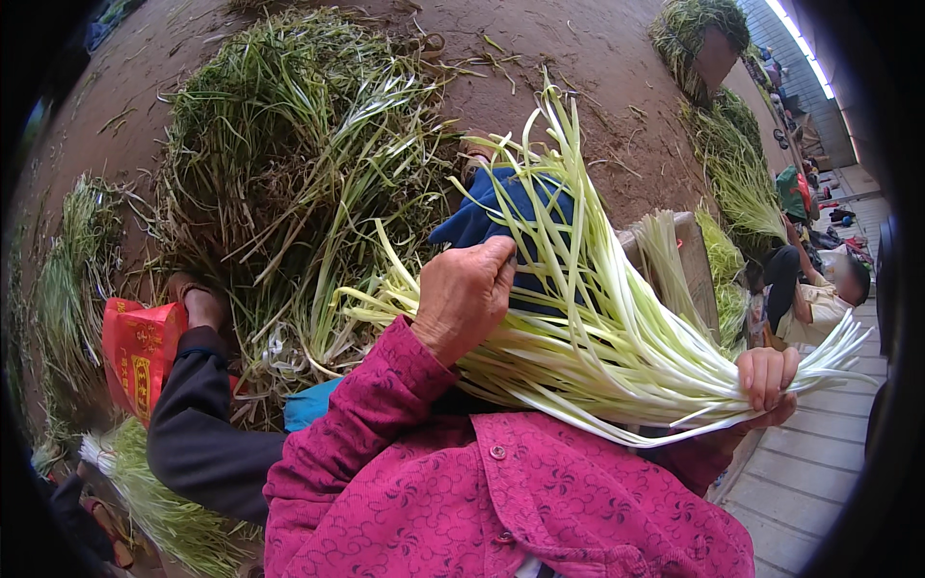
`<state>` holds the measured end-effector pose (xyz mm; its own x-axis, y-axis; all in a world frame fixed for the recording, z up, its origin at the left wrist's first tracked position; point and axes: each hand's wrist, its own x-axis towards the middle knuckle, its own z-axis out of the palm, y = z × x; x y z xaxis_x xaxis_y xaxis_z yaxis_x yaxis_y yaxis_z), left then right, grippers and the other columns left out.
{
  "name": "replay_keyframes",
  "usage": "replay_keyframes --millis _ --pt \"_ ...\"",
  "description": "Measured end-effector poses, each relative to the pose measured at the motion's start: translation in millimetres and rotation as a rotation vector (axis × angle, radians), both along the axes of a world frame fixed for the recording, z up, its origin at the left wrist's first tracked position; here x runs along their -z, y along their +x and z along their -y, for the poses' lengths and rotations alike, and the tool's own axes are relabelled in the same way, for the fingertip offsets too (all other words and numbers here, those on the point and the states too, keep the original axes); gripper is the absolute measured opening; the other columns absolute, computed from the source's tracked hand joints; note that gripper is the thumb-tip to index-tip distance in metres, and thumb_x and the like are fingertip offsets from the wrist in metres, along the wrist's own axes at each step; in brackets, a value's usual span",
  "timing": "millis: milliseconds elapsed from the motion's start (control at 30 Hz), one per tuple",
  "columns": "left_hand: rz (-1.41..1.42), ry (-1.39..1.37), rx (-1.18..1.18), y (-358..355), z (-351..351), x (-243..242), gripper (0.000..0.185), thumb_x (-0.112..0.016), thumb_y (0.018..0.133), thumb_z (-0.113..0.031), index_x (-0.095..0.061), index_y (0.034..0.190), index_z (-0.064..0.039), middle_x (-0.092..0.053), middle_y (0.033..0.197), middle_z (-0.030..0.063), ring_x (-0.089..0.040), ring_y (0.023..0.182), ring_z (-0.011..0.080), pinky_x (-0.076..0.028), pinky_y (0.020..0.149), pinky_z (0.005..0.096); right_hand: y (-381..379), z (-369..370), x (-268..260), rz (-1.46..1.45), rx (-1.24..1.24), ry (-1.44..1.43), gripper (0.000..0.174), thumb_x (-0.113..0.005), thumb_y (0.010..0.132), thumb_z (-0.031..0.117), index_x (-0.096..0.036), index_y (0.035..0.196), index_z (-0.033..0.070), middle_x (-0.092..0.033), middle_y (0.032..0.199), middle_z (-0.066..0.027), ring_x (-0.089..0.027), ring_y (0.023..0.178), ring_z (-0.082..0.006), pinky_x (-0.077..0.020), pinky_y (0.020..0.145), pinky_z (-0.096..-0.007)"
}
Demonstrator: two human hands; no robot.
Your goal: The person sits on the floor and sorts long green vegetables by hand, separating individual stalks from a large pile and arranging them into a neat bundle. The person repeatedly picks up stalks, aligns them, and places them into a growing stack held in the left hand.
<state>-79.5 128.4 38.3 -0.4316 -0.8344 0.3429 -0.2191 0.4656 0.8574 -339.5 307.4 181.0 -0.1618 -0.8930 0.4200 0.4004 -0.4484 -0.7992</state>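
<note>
My right hand [767,384] is closed around the white stem end of a bunch of long, pale yellow-green, chive-like leaves [621,332]. The bunch lies across my lap, its leaves fanning out to the left and upward, with the white ends sticking out beyond my right hand. My left hand [466,296] is over the leaf part, fingers curled and thumb against the index finger. Whether a leaf is pinched between them cannot be told. Blue cloth [506,217] shows beneath the leaves, just beyond my left hand.
A large heap of green leaves [289,144] lies on the earthen floor ahead and left. A red printed bag [141,354] is by my left foot. A tied bundle [166,491] lies at lower left. More bundles [730,166] and a seated person [816,303] are at right.
</note>
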Motion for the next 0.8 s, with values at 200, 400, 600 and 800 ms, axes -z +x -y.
replay_keyframes --millis 200,400,600,800 --pt "0.073 -0.274 0.099 -3 1 15 0.021 -0.055 0.076 -0.008 -0.059 0.096 -0.011 -0.05 0.062 0.0085 -0.054 0.052 0.0269 -0.044 0.046 0.035 0 1 0 -0.002 -0.015 0.013 0.026 -0.062 0.076 0.011 -0.036 0.07 0.014 -0.048 0.053 0.0052 -0.049 0.046 -0.0062 -0.0434 0.063 -0.0246" --pt "0.013 -0.295 0.109 -10 2 20 0.007 -0.056 0.075 -0.01 -0.053 0.081 -0.009 -0.048 0.062 0.0068 -0.053 0.052 0.0273 -0.043 0.044 0.0358 2 2 2 0.039 0.014 0.004 0.026 -0.061 0.075 0.009 -0.036 0.071 0.014 -0.047 0.053 0.0057 -0.048 0.047 -0.0059 -0.0422 0.063 -0.0241" --pt "-0.083 -0.203 0.07 -10 -2 15 0.013 -0.062 0.071 -0.004 -0.052 0.079 -0.005 -0.053 0.067 0.0089 -0.055 0.057 0.0285 -0.044 0.048 0.0347 3 2 4 0.065 0.029 -0.001 0.026 -0.061 0.075 0.008 -0.036 0.071 0.013 -0.045 0.053 0.0056 -0.047 0.047 -0.0064 -0.0415 0.063 -0.0242" --pt "0.078 -0.265 0.127 -14 2 10 0.014 -0.062 0.072 -0.01 -0.05 0.076 -0.006 -0.052 0.066 0.0087 -0.054 0.056 0.0288 -0.042 0.046 0.0362 4 1 5 0.083 0.065 -0.002 0.024 -0.059 0.077 0.013 -0.035 0.072 0.013 -0.046 0.054 0.0043 -0.047 0.048 -0.0074 -0.0425 0.063 -0.0268"
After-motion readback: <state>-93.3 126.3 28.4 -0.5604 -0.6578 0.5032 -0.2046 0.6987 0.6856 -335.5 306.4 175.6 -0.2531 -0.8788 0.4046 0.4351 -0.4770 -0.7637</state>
